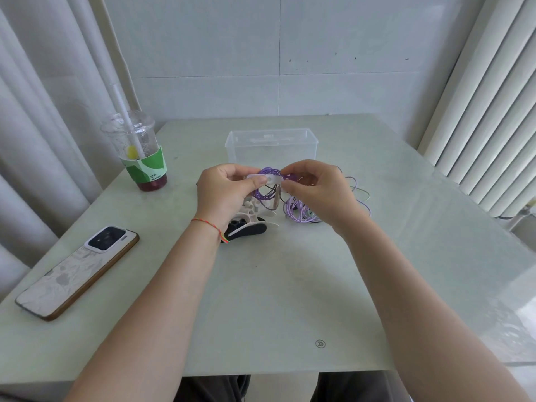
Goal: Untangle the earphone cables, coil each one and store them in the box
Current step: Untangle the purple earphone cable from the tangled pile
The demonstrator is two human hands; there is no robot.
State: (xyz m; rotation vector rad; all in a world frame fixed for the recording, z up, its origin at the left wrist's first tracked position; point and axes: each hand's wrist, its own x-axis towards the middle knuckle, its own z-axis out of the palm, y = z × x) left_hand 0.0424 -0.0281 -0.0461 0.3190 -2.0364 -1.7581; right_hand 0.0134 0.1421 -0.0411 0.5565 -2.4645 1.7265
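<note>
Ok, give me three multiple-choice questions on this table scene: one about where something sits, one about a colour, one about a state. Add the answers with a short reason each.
1. Where is the phone?
A. inside the box
B. on the table's left side
C. behind the cup

2. What colour is the cable coil held between the hands?
A. purple
B. red
C. orange

3. What does the clear plastic box hold?
A. coiled cables
B. the phone
C. nothing visible

Answers: 1 B, it lies flat near the table's left edge, nearer the person than the drink cup. 2 A, the loops between the left hand and right hand are purple. 3 C, its see-through walls show no contents.
</note>
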